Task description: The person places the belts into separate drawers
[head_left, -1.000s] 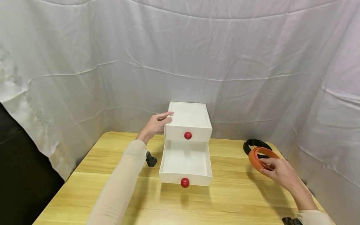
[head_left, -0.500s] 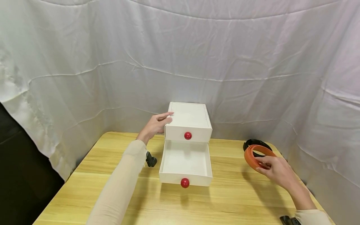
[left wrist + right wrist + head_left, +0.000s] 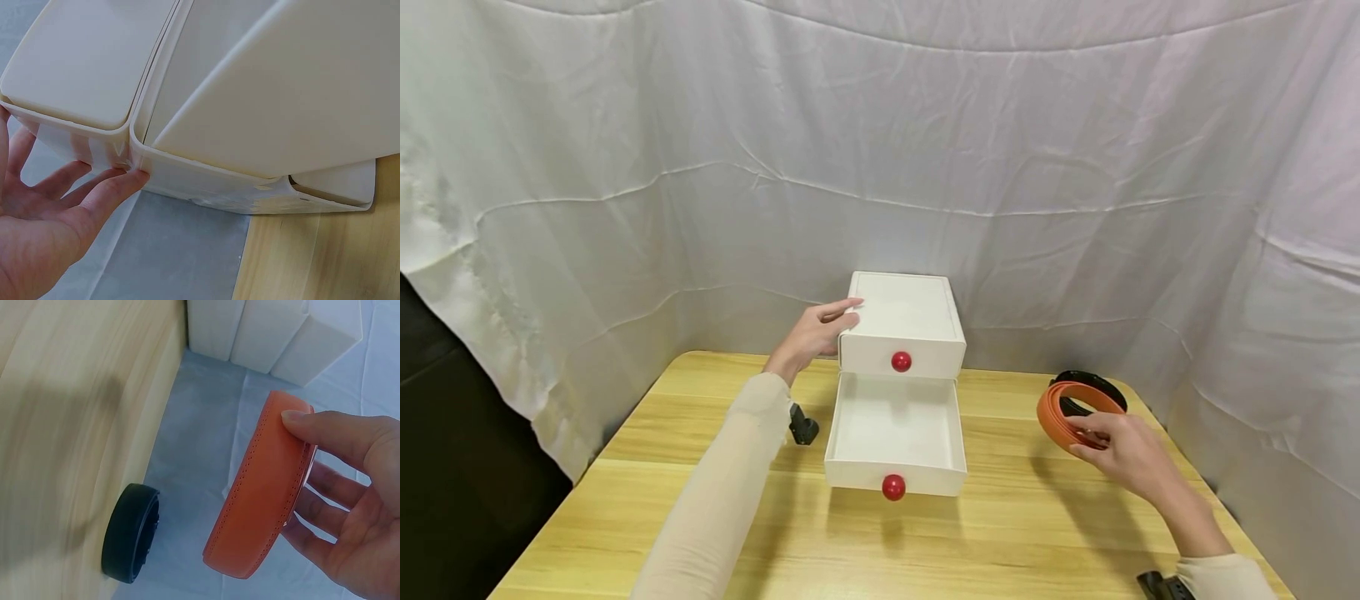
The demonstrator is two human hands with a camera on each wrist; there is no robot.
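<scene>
On the right side of the wooden table [image 3: 1000, 533], the right hand [image 3: 1123, 454] held a coiled orange belt [image 3: 1063, 412] clear of the surface, thumb on the outer face and fingers curled inside the coil, which kept the roll from springing loose. The coil stood on edge, its opening facing roughly left toward the white drawer unit [image 3: 902, 321], its axis running about left to right. A coiled black belt [image 3: 1093, 383] lay just behind it, toward the far right. At the far centre, the left hand [image 3: 812, 337] rested straight fingers against the unit's left wall, apparently steadying it, while the lower drawer [image 3: 895, 433] stood pulled out toward the near edge.
</scene>
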